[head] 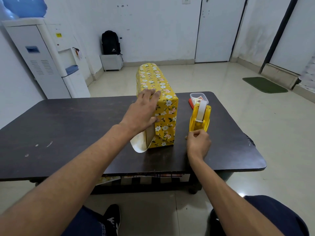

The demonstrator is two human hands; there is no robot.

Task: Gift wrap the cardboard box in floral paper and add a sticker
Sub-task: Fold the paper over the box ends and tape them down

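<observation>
A: Pressing flat on the box (167, 92), is that the left hand (142, 111)?

B: Yes. Its fingers are spread and straight against the near end, holding down a folded triangle of the paper (156, 77), with the thumb low on the fold's edge.

A: Where is the box?

B: Standing on the counter (68, 125) near the middle, long side running away to the far edge. The yellow floral paper covers the top and right side. At the near left corner a flap (139, 144) hangs loose, white side out, and bare cardboard shows just behind it.

A: And the right hand (198, 142)?

B: To the right of the box, at the near tip of the yellow dispenser (207, 116). Fingers curled, thumb and forefinger pinched together. I cannot tell whether tape is between them; it is too small.

A: Anything else?

B: A clear tub (192, 95) touches the dispenser's far end, with small printed pieces inside.
</observation>
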